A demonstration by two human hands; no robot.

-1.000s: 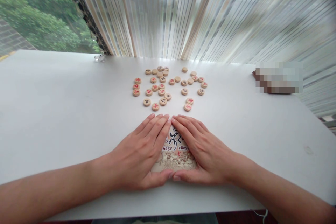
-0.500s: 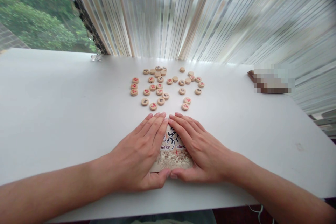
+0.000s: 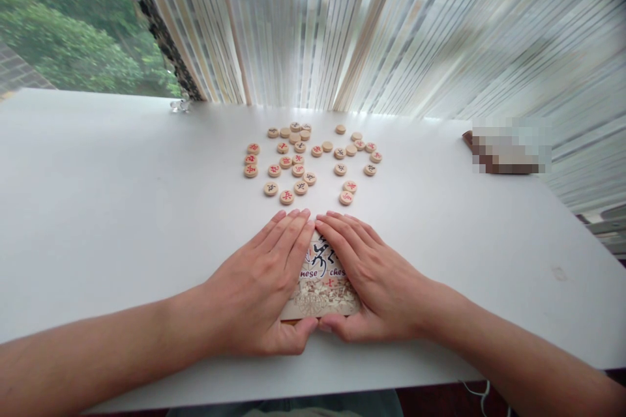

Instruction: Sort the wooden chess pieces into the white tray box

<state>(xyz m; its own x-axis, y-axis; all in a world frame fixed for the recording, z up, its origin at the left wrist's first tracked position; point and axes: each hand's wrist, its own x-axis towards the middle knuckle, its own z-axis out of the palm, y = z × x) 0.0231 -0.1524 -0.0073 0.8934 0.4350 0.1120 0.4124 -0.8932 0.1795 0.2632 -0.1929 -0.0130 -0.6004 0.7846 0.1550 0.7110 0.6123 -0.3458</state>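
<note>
A Chinese chess box [image 3: 323, 296] with a printed lid lies near the front edge of the table, its far corners covered by my fingers. My left hand [image 3: 267, 280] grips its left side, fingers together along the far part and thumb at the near edge. On the other side, my right hand [image 3: 374, 277] holds it the same way, the two thumbs almost meeting. Beyond my fingertips, round wooden chess pieces [image 3: 286, 197] are scattered, several with red or black characters and others with plain faces up.
The white table [image 3: 147, 228] runs back to a string curtain [image 3: 288, 26] and a window on the left. A brown object [image 3: 511, 168], partly blurred out, stands at the right rear. A white cable [image 3: 484, 394] hangs below the front edge.
Both hands keep their hold on the box. A thin orange-brown strip now shows along its near edge by the thumbs. The chess pieces lie as before.
</note>
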